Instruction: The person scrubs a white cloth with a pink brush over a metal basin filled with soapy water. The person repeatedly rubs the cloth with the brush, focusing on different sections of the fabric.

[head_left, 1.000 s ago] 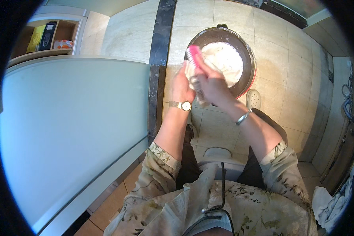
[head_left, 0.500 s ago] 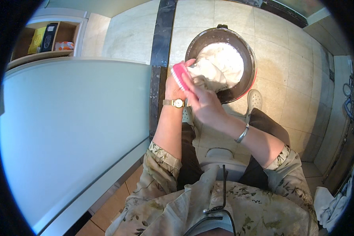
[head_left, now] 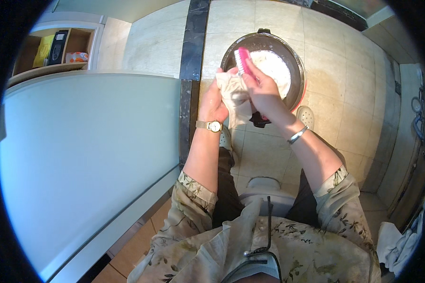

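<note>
A wet, cream-coloured cloth [head_left: 234, 94] lies bunched over the palm and fingers of my left hand [head_left: 211, 101], which grips it at the left of the basin. My right hand [head_left: 264, 89] is closed round a pink scrubbing brush [head_left: 245, 57] with white bristles. The bristles face left, just above the top of the cloth; whether they touch it I cannot tell. Under and beyond both hands stands a dark round basin [head_left: 297, 78] holding white, foamy water [head_left: 275, 66]. Part of the basin's near rim is hidden by my right hand.
The basin stands on pale floor tiles [head_left: 326, 70] between my feet, in light clogs [head_left: 305, 116]. To the left are a frosted panel [head_left: 94, 155] and a dark stone strip [head_left: 193, 47]. Behind it is a shelf [head_left: 47, 70] with packages. White cloth [head_left: 394, 245] lies at the lower right.
The brush has moved right and away, from over my left wrist to above the basin. The cloth has come out of the basin and now hangs over my left hand.
</note>
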Action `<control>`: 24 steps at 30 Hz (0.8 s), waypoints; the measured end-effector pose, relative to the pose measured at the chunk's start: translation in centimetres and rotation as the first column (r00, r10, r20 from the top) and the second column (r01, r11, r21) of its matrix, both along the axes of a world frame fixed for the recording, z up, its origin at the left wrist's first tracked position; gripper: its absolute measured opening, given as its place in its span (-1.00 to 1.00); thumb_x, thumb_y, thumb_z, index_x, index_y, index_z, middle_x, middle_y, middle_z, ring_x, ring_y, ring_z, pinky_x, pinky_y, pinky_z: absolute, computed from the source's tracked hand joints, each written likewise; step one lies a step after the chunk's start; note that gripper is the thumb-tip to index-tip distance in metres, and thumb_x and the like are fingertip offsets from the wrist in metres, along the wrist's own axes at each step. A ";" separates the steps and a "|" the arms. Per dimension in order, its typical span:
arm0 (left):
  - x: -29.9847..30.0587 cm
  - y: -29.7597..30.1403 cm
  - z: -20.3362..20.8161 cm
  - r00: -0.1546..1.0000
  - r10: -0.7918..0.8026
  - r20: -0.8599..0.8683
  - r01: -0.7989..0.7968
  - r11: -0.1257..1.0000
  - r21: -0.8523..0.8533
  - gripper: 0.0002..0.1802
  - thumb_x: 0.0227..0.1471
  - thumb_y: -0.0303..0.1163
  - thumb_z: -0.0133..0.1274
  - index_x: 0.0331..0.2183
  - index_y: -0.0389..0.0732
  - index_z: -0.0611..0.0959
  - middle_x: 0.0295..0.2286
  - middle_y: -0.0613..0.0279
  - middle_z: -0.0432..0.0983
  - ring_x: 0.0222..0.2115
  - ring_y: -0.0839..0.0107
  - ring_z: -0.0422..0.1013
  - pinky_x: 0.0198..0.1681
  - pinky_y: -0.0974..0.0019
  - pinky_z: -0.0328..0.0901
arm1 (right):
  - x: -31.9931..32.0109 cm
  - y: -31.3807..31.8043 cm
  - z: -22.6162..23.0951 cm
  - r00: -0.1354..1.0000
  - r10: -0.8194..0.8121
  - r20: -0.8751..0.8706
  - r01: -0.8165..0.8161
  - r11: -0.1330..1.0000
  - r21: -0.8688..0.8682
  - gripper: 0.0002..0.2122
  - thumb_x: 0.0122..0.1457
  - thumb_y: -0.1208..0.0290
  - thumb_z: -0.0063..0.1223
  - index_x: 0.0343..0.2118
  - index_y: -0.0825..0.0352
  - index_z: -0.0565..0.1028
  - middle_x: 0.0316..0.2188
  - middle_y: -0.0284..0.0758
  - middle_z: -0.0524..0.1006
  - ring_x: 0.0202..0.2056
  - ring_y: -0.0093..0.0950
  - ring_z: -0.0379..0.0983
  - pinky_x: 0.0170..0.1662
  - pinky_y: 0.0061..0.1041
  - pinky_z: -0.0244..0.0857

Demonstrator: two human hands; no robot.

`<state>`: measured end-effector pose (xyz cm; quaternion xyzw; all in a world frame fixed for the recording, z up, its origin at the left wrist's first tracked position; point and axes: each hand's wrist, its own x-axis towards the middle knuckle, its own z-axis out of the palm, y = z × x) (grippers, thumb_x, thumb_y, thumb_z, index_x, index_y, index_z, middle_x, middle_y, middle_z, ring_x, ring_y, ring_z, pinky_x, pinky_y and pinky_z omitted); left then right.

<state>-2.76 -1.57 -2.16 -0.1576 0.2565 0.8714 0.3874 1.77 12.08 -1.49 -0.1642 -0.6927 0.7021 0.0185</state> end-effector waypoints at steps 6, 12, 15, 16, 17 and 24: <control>0.9 0.5 2.5 0.979 0.163 -0.124 -0.188 0.953 -0.237 -0.54 0.10 -0.15 -0.12 -0.08 -0.31 0.40 -0.12 0.08 0.39 -0.11 0.26 0.34 -0.01 0.18 0.22 | 0.3 0.9 -1.4 0.998 0.008 0.061 -0.007 1.000 -0.023 -0.58 0.15 0.33 -0.12 0.08 0.30 0.23 -0.52 -0.32 0.47 -0.55 -0.65 0.29 -0.46 -0.65 0.20; 0.6 -0.6 0.0 0.955 0.275 -0.110 -0.292 0.935 -0.201 -0.57 0.14 -0.22 -0.18 -0.06 -0.33 0.37 -0.12 0.06 0.38 -0.09 0.23 0.31 0.02 0.15 0.17 | 2.3 -2.2 1.0 0.973 0.224 -0.048 -0.209 0.952 0.222 -0.56 0.15 0.36 -0.16 0.12 0.24 0.18 -0.55 -0.10 0.48 -0.54 -0.37 0.43 -0.46 -0.45 0.28; 1.2 0.9 0.9 0.972 0.217 -0.088 -0.229 0.959 -0.165 -0.53 0.16 -0.17 -0.26 0.00 -0.30 0.31 -0.06 0.09 0.33 -0.04 0.24 0.26 0.04 0.18 0.14 | 1.7 -1.8 1.0 0.980 0.196 -0.033 -0.174 0.929 0.327 -0.57 0.17 0.35 -0.16 0.13 0.13 0.17 -0.60 -0.12 0.45 -0.59 -0.45 0.39 -0.47 -0.49 0.27; 1.4 1.4 1.4 0.976 0.197 -0.091 -0.210 0.961 -0.181 -0.51 0.16 -0.16 -0.28 0.02 -0.29 0.29 -0.04 0.10 0.31 -0.02 0.25 0.24 0.06 0.19 0.12 | 1.1 -1.3 1.0 0.989 0.145 -0.014 -0.132 0.934 0.332 -0.57 0.18 0.35 -0.16 0.13 0.08 0.17 -0.62 -0.15 0.44 -0.62 -0.52 0.35 -0.47 -0.54 0.26; 1.4 1.6 0.9 0.976 0.188 -0.108 -0.202 0.969 -0.144 -0.53 0.17 -0.17 -0.29 0.01 -0.27 0.29 -0.06 0.11 0.33 -0.03 0.25 0.24 0.07 0.18 0.10 | 0.3 -0.9 1.2 0.997 0.079 -0.023 -0.067 0.947 0.315 -0.58 0.17 0.36 -0.16 0.12 0.11 0.18 -0.64 -0.16 0.44 -0.62 -0.43 0.41 -0.49 -0.47 0.28; 0.2 -3.2 -4.6 0.993 0.115 -0.012 -0.101 0.913 0.396 -0.58 0.12 -0.12 -0.21 -0.13 -0.24 0.42 -0.24 0.13 0.43 -0.22 0.36 0.38 -0.12 0.28 0.31 | 4.2 -4.1 -0.8 0.928 0.285 -0.240 -0.116 0.834 0.540 -0.61 0.14 0.35 -0.12 0.06 0.22 0.25 -0.72 -0.17 0.39 -0.68 -0.36 0.36 -0.53 -0.39 0.25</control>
